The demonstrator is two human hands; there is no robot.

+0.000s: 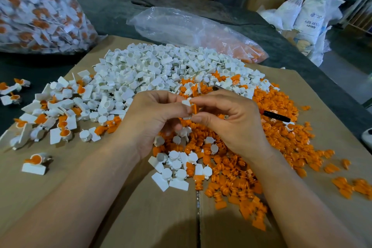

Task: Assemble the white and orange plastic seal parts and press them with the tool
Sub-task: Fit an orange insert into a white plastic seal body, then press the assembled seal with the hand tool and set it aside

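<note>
A white seal part [186, 103] and an orange seal part [194, 108] are held together above the middle of the work surface, where the fingertips of both hands meet. The white part is pinched by the curled fingers and thumb of the left hand [153, 119], and the orange part, touching the white one, is pinched between the thumb and forefinger of the right hand [231, 121]. Whether the two parts are fully seated cannot be told. Below and to the right of the hands, a heap of loose orange parts [281, 143] is spread, with some white ones mixed in. A larger heap of white parts [151, 70] is piled beyond the hands. A black-handled tool [276, 116] is laid on the orange heap, just to the right of the right hand, untouched. Assembled seals [36, 162] are scattered to the left. All of this is carried on flattened cardboard [141, 217] laid over a dark table [112, 10]. Farther back, a clear bag of orange parts [191, 28] is seen lying on its side, and a big bag of assembled seals [36, 10] is stood at the far left.
</note>
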